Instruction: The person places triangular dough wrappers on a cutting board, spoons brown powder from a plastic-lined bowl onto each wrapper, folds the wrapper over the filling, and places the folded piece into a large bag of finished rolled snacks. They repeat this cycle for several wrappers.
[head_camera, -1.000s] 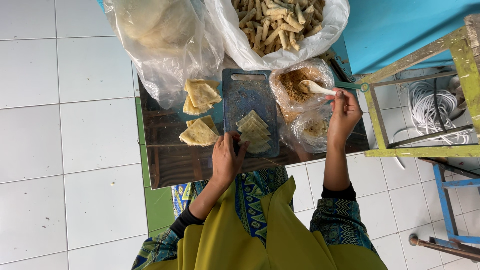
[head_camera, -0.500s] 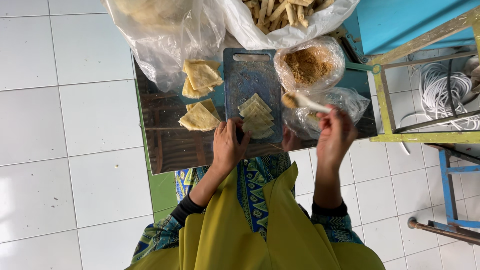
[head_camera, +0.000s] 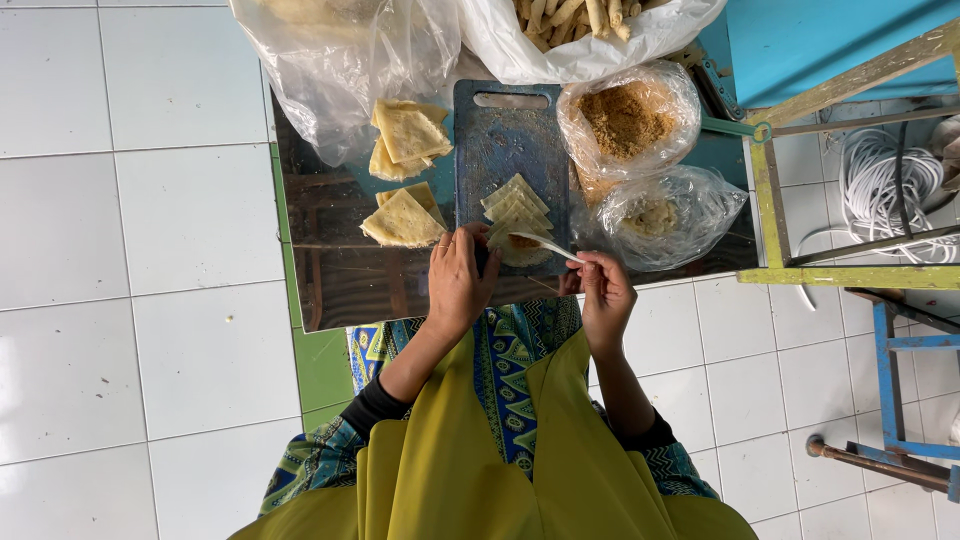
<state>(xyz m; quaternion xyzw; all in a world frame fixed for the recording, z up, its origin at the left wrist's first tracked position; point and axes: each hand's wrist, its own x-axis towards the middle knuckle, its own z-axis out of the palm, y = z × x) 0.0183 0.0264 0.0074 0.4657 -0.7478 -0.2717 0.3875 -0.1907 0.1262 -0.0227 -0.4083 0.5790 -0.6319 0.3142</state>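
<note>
The right hand (head_camera: 603, 293), pinching the spoon (head_camera: 545, 244), had swung back from the bag (head_camera: 628, 122) to the wrapper (head_camera: 518, 215) near the tabletop's front edge; the left hand (head_camera: 458, 280) pressed it flat.

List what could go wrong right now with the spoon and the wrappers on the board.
The spoon in the right hand is tilted over the wrappers, so filling might slide off onto the cutting board. The left hand holds only the stack's near edge, so sheets could shift. The open filling bag beside the board could tip.
</note>
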